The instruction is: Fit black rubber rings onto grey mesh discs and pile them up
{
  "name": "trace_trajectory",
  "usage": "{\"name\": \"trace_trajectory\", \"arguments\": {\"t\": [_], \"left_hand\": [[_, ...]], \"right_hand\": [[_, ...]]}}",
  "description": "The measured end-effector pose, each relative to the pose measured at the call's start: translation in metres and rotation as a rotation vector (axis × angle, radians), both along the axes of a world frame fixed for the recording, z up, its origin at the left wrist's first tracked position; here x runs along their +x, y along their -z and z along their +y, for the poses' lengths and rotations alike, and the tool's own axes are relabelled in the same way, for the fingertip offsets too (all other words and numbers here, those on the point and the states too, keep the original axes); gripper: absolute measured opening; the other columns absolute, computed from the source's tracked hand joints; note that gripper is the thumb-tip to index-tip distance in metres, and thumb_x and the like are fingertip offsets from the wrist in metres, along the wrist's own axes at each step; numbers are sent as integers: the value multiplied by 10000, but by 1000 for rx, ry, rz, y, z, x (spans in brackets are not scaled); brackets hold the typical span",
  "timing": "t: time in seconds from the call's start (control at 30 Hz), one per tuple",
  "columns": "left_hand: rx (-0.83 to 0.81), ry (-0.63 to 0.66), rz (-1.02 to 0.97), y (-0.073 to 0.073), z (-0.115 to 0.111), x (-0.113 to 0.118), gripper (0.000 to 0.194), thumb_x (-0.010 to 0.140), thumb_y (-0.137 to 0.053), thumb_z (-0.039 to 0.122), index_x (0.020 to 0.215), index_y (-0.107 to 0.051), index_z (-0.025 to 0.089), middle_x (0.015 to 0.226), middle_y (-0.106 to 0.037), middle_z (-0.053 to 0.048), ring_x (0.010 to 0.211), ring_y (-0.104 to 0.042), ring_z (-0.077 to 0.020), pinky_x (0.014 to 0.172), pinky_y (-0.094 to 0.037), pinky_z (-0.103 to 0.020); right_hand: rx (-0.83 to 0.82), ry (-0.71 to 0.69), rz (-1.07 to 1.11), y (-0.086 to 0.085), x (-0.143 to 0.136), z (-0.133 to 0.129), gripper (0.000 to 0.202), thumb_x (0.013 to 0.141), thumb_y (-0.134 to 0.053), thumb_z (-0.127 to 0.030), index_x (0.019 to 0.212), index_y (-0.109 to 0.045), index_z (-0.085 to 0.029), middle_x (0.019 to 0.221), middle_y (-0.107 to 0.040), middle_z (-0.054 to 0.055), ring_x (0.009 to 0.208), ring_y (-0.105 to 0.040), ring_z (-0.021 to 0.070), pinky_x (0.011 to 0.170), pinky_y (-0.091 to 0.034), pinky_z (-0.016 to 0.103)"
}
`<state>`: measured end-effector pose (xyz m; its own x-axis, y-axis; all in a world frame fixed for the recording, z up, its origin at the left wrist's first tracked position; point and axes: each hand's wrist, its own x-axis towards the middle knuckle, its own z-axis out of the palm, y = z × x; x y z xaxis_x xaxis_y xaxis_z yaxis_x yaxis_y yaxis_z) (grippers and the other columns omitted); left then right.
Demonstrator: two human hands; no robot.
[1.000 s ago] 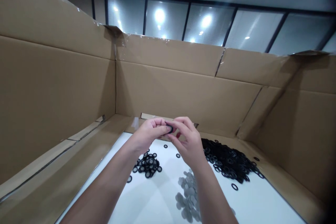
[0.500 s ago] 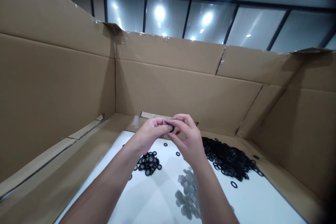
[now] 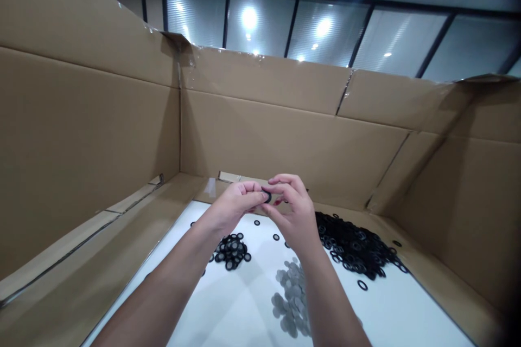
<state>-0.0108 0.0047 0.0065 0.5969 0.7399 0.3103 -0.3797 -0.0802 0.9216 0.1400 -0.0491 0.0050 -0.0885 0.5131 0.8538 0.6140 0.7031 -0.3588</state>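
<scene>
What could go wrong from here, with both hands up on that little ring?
The black ring is small and pinched at the fingertips of the left hand, with the right hand close around it, so it might slip and drop. The right forearm hides part of the grey discs; if it is low enough, which I can't tell, it could scatter them.
</scene>
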Motion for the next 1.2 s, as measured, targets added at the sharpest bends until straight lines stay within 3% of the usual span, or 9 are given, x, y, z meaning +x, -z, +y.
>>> {"name": "trace_trajectory", "arguments": {"t": [0.17,0.27,0.33,0.43,0.53,0.8,1.0,1.2], "left_hand": [[-1,37,0,0,-1,0,290,773,-718,295,661,-494,150,592,-421,62,533,-377,-58,543,-293,-206],[-2,45,-7,-1,-1,0,291,765,-727,297,654,-500,152,597,-453,57,542,-410,-64,559,-325,-211],[-10,42,-13,-2,0,-1,301,754,-737,291,636,-494,157,586,-464,58,542,-421,-66,570,-342,-217],[-4,41,-5,-1,2,-2,273,748,-741,277,645,-520,154,710,-587,15,582,-465,-70,612,-376,-232],[22,26,11,-2,4,-4,264,752,-737,266,643,-526,151,894,-656,-28,641,-496,-76,648,-388,-238],[0,-5,39,0,0,2,274,745,-739,288,653,-519,153,613,-512,47,558,-443,-70,585,-330,-223],[-11,15,19,1,1,2,230,752,-727,261,679,-542,145,653,-524,42,572,-451,-65,595,-349,-223],[-9,-15,41,0,1,2,296,737,-742,286,647,-491,158,612,-508,48,555,-441,-68,579,-340,-221]], "right_hand": [[14,99,32,3,-8,1,248,784,-721,-153,997,-626,-235,1124,-560,63,1000,-607,210,664,-558,308],[-31,-13,-27,1,-5,0,369,837,-677,-154,1178,-607,-276,1212,-558,68,1087,-591,212,779,-571,340],[-57,-100,-58,-1,-1,0,511,871,-645,-150,1337,-520,-319,1272,-573,60,1133,-583,207,875,-554,370],[-74,-128,-74,-2,4,-1,669,891,-643,-171,1470,-363,-355,1255,-631,41,1115,-600,200,957,-516,400],[-56,-99,-79,-1,6,-1,688,882,-664,-176,1471,-365,-369,1191,-656,27,1085,-603,198,971,-495,400],[23,-33,-65,2,0,1,722,852,-637,-84,1461,-383,-376,1067,-558,34,973,-579,190,902,-505,373],[-10,-84,-106,0,2,1,727,870,-617,-103,1480,-337,-380,1115,-591,39,1025,-574,208,946,-485,409],[-12,-6,-70,2,-2,3,736,851,-615,-86,1474,-354,-379,1051,-537,43,971,-569,203,876,-509,386]]}}
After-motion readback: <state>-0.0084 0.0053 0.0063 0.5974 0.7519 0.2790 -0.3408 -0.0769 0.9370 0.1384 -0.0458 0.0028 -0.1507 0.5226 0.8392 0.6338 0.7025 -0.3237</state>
